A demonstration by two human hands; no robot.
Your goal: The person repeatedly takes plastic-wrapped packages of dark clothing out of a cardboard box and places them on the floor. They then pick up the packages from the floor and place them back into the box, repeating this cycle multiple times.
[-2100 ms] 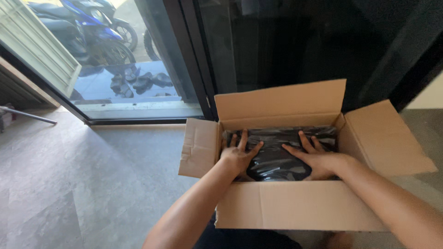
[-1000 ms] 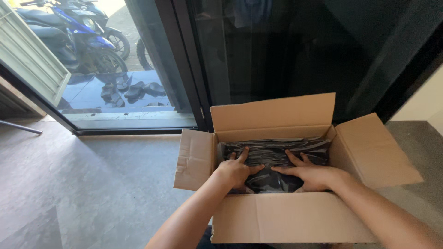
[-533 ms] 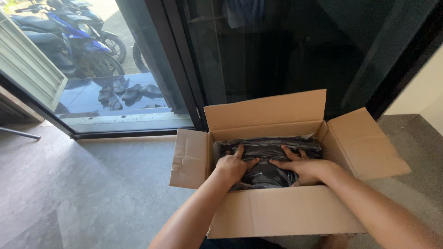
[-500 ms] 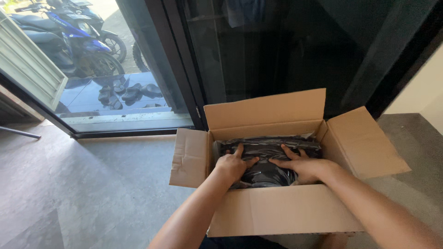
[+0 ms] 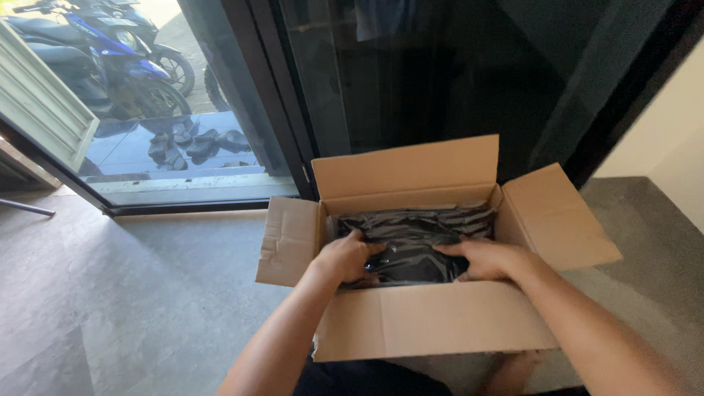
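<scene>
1. My left hand [image 5: 346, 257] rests inside the open cardboard box [image 5: 440, 330], fingers curled down onto the black plastic bag [image 5: 411, 238]. It looks pressed against the bag more than closed around it; I cannot tell whether any plastic is pinched.
2. My right hand [image 5: 488, 258] lies flat and spread on the same bag, fingers pointing left, nothing clasped.
3. Both hands sit at the near side of the bag, one at each end, which I judge steadies the slippery, crumpled plastic evenly.
4. The bag fills the box from wall to wall and lies below the rim. What is inside the bag is hidden.
5. All four flaps stand folded outward, which keeps the opening free for both arms.
6. The box sits on the grey floor [image 5: 147, 293], just before a dark glass door [image 5: 411, 73]. Motorbikes [image 5: 95, 59] stand outside.
</scene>
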